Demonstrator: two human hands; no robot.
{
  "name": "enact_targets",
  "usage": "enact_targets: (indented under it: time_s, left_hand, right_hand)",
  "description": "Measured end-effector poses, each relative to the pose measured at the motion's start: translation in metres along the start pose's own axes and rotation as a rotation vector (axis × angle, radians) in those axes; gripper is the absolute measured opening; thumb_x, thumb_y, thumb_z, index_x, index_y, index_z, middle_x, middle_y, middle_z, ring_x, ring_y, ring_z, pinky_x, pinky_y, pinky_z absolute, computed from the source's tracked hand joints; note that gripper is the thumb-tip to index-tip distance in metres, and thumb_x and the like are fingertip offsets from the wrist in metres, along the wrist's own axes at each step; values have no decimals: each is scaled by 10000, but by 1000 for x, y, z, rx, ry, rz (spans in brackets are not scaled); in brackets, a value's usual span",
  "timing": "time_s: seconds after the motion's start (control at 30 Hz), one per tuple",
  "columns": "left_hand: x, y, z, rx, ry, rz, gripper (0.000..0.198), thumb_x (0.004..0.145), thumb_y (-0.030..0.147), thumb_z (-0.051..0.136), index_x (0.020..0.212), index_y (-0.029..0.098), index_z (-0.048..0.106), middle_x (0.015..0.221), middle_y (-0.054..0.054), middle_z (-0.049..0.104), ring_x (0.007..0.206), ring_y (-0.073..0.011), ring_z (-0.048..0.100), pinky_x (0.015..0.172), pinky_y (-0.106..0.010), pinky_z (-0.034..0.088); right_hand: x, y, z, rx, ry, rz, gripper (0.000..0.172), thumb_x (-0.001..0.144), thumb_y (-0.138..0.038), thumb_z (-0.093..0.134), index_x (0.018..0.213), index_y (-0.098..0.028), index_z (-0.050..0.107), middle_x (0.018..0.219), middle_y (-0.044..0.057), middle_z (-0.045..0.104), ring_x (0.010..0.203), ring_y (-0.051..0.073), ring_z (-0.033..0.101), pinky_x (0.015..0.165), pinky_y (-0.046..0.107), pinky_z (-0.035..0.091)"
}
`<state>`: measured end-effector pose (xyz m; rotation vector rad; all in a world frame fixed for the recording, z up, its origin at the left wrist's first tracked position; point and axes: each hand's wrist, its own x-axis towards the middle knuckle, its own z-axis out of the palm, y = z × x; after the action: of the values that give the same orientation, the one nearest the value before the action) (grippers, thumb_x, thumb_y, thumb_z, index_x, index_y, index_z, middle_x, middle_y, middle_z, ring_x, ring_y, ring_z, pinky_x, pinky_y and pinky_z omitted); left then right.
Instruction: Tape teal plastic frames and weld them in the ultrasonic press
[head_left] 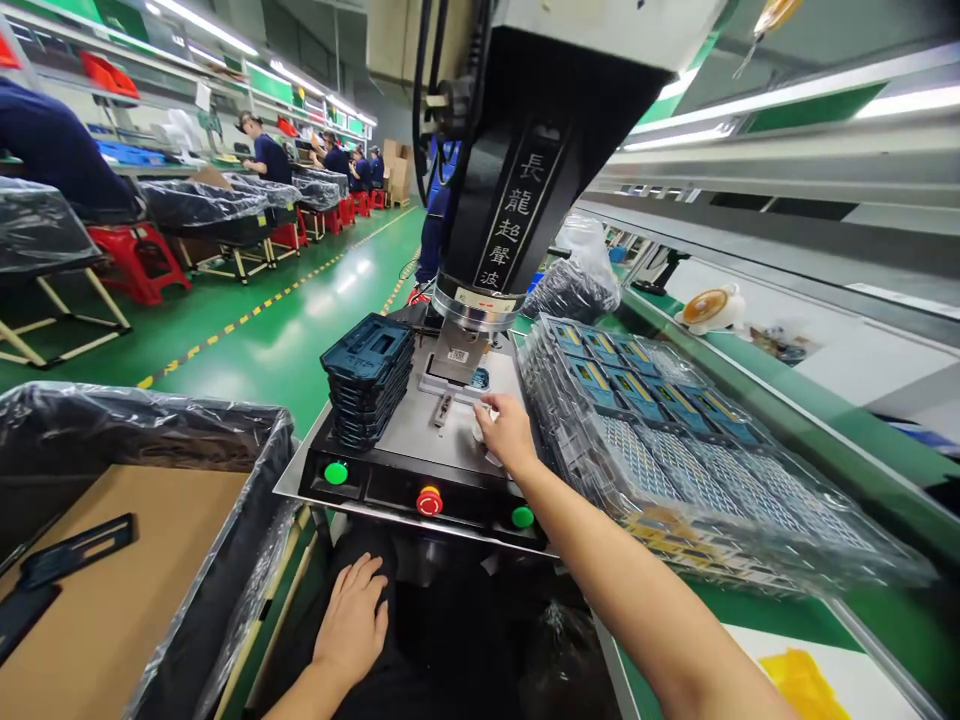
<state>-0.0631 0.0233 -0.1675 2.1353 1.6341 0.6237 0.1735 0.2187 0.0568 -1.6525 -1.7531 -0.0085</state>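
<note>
My right hand [510,435] reaches over the metal bed of the ultrasonic welding machine [499,200], just right of its fixture. Its fingers are bent and pressed together; whatever they may hold is too small or hidden to make out. Just left of the hand, the block-shaped welding horn [456,350] is down at the white fixture [450,388], where a bit of a dark blue part [480,378] shows. Flat on my dark-clothed thigh lies my left hand [352,615], fingers out and holding nothing. A stack of dark blue plastic frames [367,375] stands on the bed's left side.
Two green buttons [336,473] and a red emergency stop [429,501] line the front panel. Clear trays [645,430] of blue parts are piled on the right. At left stands a plastic-lined bin [187,590] with cardboard and dark frames. Several people sit at benches beyond.
</note>
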Motion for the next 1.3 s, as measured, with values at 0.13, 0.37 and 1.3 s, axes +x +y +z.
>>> enact_targets:
  time_s: [0.13,0.37,1.3]
  left_hand:
    - [-1,-4,0,-40,3,-12,326,804,185,469,1064,212,664,1323,-76,570,1314,-273,419,1124,-497,276]
    - [2,-7,-2,-73,-14,-17,328,820,186,445,1063,223,663,1327,-65,573,1318,-268,418,1126,-499,280]
    - [1,-9,-6,-196,57,-31,277,788,194,491,990,210,680,1236,-79,630,1258,-268,485,1085,-503,351]
  right_hand:
    - [31,0,19,-129,-31,69,252,796,-341,596,958,-164,676,1016,118,617,994,240,557,910,360,420]
    - [54,-1,40,-233,-66,105,307,780,-433,622,916,-165,682,1052,152,602,1036,287,543,920,410,405]
    - [18,-10,-17,-392,-80,-214,221,908,-309,459,804,-166,591,883,103,601,867,231,522,788,328,382]
